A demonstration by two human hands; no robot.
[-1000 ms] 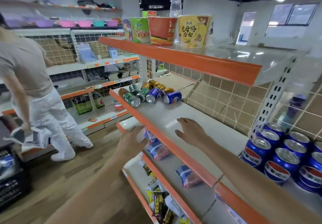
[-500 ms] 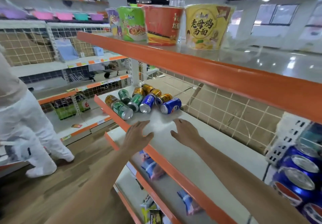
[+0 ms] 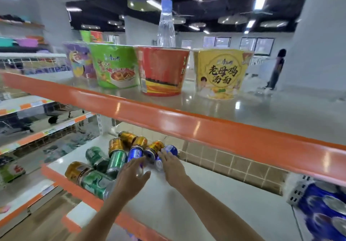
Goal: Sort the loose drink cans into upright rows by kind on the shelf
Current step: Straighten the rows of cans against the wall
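Several loose cans lie on their sides in a heap on the white middle shelf (image 3: 168, 203): green cans (image 3: 116, 161), gold cans (image 3: 129, 137) and blue cans (image 3: 135, 153). A gold can (image 3: 76, 170) and a green can (image 3: 94, 183) lie by the orange front edge. My left hand (image 3: 131, 179) hovers open just in front of the heap, fingers spread over a blue can's end. Fingers extended, my right hand (image 3: 171, 165) touches the rightmost blue can (image 3: 171, 149); whether it grips is unclear. Upright blue cans (image 3: 325, 207) stand at far right.
The orange-edged upper shelf (image 3: 187, 126) hangs close above the cans and carries several instant noodle bowls (image 3: 162, 70) and a water bottle (image 3: 166, 25). A wire grid backs the middle shelf. Other shelving stands at left; a person (image 3: 277, 68) stands far off at right.
Both hands have moved forward along the shelf to the can heap. The view has swung closer and upward, and the person at left has left the frame.
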